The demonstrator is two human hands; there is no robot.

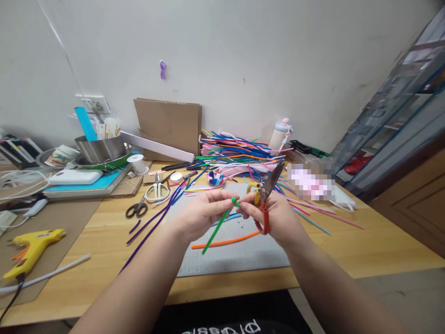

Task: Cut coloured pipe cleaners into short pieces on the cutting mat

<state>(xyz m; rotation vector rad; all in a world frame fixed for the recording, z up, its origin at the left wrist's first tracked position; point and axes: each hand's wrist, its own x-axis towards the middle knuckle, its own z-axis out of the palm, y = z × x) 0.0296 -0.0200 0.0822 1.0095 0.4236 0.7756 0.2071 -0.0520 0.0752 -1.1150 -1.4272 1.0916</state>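
Observation:
A green pipe cleaner hangs down from between the fingers of my left hand, its upper end bent over in a small loop. My right hand pinches that bent end with thumb and forefinger. Resting in the same hand is a pair of scissors with orange and yellow handles, blades pointing up and away. Below both hands, an orange pipe cleaner lies on a grey cutting mat, close to a few light blue pieces partly hidden by the left hand.
A pile of coloured pipe cleaners lies at the back. Purple pipe cleaners, black scissors and white-handled pliers lie left of the mat. Farther left rests a yellow glue gun. A bottle stands behind.

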